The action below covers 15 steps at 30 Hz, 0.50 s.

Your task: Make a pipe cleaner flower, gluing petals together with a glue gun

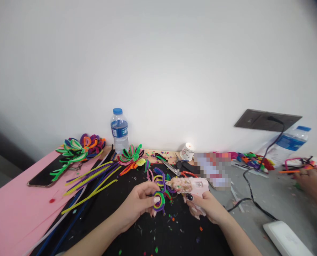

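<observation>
My left hand (144, 202) is closed around a small round coil of pipe cleaners (159, 201) in purple, green and yellow, the thumb pressed on its face. In my right hand (208, 207) is a pale pink hot glue gun (193, 185), its nozzle pointing left toward purple and green pipe cleaner loops (160, 179) just above the coil. I cannot tell whether the nozzle touches them. Behind these loops a pipe cleaner flower (132, 156) with green and pink petals lies on the black mat (137, 234).
Loose yellow and purple pipe cleaners (94, 177) lie left, near a phone (45, 174) and more flowers (81, 147). Along the wall are a water bottle (119, 131), scissors (170, 167) and a paper cup (187, 152). A power strip (286, 238) and another person's hand (310, 177) are right.
</observation>
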Available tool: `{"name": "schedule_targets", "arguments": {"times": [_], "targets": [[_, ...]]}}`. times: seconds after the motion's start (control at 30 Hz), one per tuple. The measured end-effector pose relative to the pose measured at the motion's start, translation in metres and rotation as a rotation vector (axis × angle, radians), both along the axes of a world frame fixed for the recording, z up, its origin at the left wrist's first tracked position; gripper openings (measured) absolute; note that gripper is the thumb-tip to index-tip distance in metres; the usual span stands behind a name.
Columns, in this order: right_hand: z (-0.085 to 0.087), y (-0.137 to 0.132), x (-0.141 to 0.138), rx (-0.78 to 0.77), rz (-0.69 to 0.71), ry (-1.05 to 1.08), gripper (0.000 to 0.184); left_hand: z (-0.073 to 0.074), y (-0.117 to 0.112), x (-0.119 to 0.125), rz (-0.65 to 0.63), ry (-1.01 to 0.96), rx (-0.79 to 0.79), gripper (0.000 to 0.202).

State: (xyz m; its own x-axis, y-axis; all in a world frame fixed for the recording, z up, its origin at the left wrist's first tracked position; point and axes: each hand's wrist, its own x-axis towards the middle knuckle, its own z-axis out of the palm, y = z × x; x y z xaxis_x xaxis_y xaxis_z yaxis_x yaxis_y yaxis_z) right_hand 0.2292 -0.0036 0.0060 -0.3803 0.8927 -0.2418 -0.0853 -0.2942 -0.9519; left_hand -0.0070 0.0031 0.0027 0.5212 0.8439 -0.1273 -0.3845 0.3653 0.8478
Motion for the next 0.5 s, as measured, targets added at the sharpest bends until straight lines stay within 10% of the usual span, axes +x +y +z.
{"name": "schedule_targets", "arguments": {"times": [0.5], "targets": [[-0.0013,0.0018,0.0015,-0.013,0.007,0.012,0.033,0.0010,-0.0012,0.0010,-0.016,0.001,-0.003,0.017]]}}
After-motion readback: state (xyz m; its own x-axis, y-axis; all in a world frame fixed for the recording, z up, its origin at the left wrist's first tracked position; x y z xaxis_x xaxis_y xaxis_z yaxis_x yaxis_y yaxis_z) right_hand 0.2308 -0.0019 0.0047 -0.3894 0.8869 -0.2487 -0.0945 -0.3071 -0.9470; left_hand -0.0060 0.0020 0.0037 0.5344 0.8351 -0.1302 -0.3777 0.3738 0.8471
